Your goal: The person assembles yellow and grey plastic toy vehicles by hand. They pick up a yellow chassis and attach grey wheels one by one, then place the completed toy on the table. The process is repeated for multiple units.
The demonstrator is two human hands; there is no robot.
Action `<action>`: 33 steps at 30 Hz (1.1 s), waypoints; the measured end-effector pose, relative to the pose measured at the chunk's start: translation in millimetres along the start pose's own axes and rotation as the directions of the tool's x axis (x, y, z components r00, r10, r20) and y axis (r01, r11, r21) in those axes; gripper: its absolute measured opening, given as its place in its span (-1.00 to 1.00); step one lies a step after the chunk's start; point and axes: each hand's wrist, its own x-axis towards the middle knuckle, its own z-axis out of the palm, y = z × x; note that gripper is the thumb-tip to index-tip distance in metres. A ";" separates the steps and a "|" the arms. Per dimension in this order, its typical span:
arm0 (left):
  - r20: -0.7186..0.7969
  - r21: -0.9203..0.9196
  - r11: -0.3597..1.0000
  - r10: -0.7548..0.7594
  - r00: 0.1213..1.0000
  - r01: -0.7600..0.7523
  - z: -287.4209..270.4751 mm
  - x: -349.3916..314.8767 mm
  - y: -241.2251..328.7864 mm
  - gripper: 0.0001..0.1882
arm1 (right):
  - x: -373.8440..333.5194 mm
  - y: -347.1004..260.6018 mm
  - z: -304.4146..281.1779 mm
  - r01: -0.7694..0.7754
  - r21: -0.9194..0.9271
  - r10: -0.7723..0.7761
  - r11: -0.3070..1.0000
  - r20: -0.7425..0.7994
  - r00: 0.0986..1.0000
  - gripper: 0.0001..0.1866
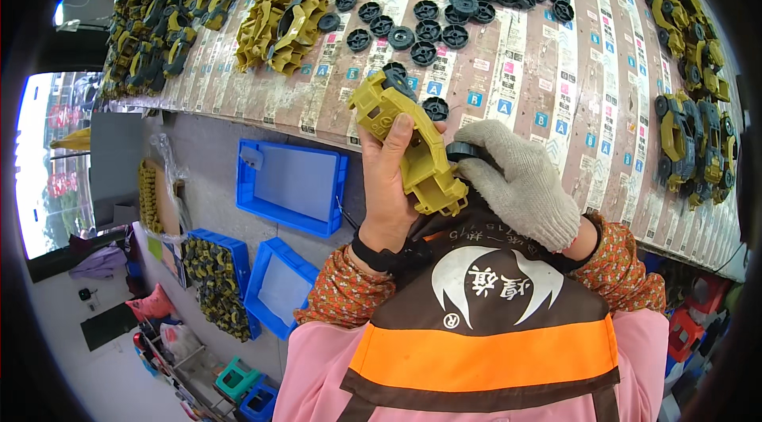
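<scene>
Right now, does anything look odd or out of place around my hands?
One mismatch stands out: your right hand wears a grey glove, while your left hand, holding the yellow car body, is bare.

At the centre, the car body (425,164) is mustard yellow, the wheel (462,151) black, my right glove (520,184) grey; below, my sleeves (349,289) are speckled orange.

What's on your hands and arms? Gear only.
Left grip: ungloved, black band at the wrist. Right grip: pale grey knit glove, reddish edging at its cuff. Both forearms: orange patterned sleeves with small light specks. No cables visible on either arm.
</scene>
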 end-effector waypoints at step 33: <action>0.110 0.174 0.974 0.130 0.985 -0.148 14.5 -1.9 -5.9 -0.33 | 6.8 -18.4 -24.2 0.063 -0.249 -0.005 0.967 0.226 0.974 -0.58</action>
